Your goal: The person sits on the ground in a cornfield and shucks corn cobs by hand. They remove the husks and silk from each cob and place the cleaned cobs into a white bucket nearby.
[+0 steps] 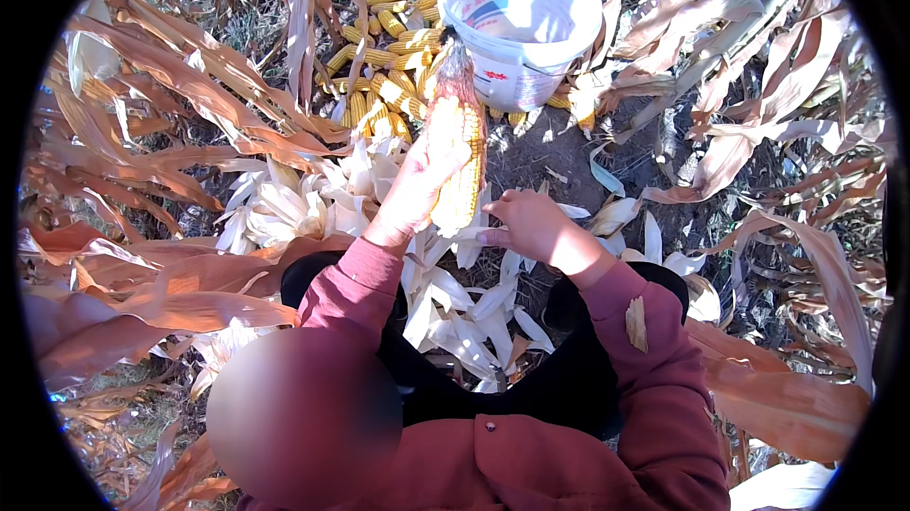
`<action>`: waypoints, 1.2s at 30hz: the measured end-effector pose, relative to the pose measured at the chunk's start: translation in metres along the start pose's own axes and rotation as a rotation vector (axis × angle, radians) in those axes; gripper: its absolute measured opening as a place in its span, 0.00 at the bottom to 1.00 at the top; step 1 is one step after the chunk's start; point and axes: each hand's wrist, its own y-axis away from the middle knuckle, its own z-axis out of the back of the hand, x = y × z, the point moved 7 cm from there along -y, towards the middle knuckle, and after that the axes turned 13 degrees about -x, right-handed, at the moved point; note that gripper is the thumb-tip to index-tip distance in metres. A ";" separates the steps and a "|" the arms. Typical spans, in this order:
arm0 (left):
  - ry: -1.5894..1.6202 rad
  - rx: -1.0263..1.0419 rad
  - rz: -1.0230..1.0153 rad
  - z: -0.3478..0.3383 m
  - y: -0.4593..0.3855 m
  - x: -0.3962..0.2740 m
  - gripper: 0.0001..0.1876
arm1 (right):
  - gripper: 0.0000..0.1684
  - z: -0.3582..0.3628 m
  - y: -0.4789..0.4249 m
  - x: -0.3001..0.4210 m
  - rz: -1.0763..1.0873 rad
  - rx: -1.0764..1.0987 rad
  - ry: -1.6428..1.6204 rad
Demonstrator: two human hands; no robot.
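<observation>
My left hand [421, 173] grips an ear of yellow corn [461, 177] around its side, tilted with its dark silk [455, 77] pointing away from me. Bare kernels show along the cob. Just right of its lower end is my right hand [534, 226], thumb and forefinger bent toward the cob's base. A pale strip of husk [466, 234] runs from there to the thumb; whether the fingers pinch it is unclear. Peeled husks [462, 305] litter the ground between my knees.
A white plastic bucket [522, 74] with printing stands ahead. Husked corn ears [384, 56] are heaped to its left, and a few lie at its foot. Dry cornstalk leaves [178, 77] crowd the left; more leaves [753, 106] hang on the right. Bare soil [547, 155] shows before the bucket.
</observation>
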 end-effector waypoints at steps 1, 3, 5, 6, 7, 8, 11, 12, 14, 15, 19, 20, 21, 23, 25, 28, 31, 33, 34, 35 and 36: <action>-0.013 0.016 0.006 -0.001 0.001 0.003 0.28 | 0.22 0.004 -0.001 -0.006 -0.036 -0.009 0.079; -0.069 0.053 0.007 -0.004 0.000 0.005 0.30 | 0.22 0.032 -0.007 -0.019 -0.158 -0.159 -0.061; -0.107 0.068 0.005 -0.006 0.004 0.009 0.31 | 0.20 0.056 -0.014 -0.029 -0.281 -0.286 -0.305; -0.114 0.082 0.004 -0.011 0.005 0.011 0.32 | 0.19 0.062 -0.016 -0.042 -0.363 -0.414 -0.474; -0.122 0.097 0.003 -0.015 0.005 0.013 0.33 | 0.18 0.067 -0.015 -0.052 -0.444 -0.546 -0.644; -0.138 0.148 0.037 -0.017 0.005 0.018 0.35 | 0.19 0.071 -0.014 -0.055 -0.425 -0.653 -0.857; -0.249 0.212 0.050 -0.024 0.010 0.026 0.35 | 0.16 0.078 -0.015 -0.057 -0.421 -0.740 -1.025; -0.359 0.230 0.040 -0.026 0.013 0.026 0.36 | 0.16 0.078 -0.017 -0.056 -0.482 -0.684 -1.006; -0.499 0.259 -0.026 -0.032 0.017 0.024 0.37 | 0.17 0.081 -0.019 -0.049 -0.596 -0.564 -0.970; -0.568 0.278 -0.062 -0.036 0.018 0.023 0.38 | 0.16 0.080 -0.019 -0.054 -0.578 -0.583 -0.971; -0.577 0.273 -0.023 -0.041 0.018 0.022 0.37 | 0.15 0.074 -0.016 -0.066 -0.529 -0.715 -0.992; -0.576 0.273 -0.026 -0.040 0.018 0.023 0.37 | 0.13 0.074 -0.014 -0.068 -0.545 -0.736 -0.994; -0.572 0.273 -0.032 -0.039 0.017 0.025 0.37 | 0.12 0.076 -0.013 -0.071 -0.560 -0.756 -0.994; -0.582 0.280 -0.046 -0.038 0.018 0.026 0.36 | 0.11 0.086 -0.010 -0.082 -0.562 -0.843 -1.051; -0.607 0.296 -0.063 -0.037 0.020 0.025 0.36 | 0.11 0.102 -0.002 -0.096 -0.587 -0.933 -1.028; -0.576 0.282 0.080 -0.025 0.019 0.039 0.35 | 0.11 0.135 0.013 -0.109 -0.608 -1.149 -0.968; -0.586 0.173 0.292 0.003 0.013 0.064 0.35 | 0.12 0.146 0.026 -0.117 -0.647 -1.191 -0.969; -0.600 0.002 0.318 0.036 -0.003 0.077 0.36 | 0.12 0.149 0.029 -0.112 -0.658 -1.156 -1.005; -0.621 -0.110 0.327 0.061 -0.014 0.086 0.37 | 0.12 0.148 0.029 -0.110 -0.656 -1.134 -1.033; -0.641 -0.225 0.336 0.078 -0.021 0.087 0.37 | 0.12 0.145 0.029 -0.110 -0.656 -1.108 -1.064; -0.729 -0.371 0.199 0.088 -0.026 0.069 0.38 | 0.13 0.144 0.028 -0.106 -0.655 -1.076 -1.015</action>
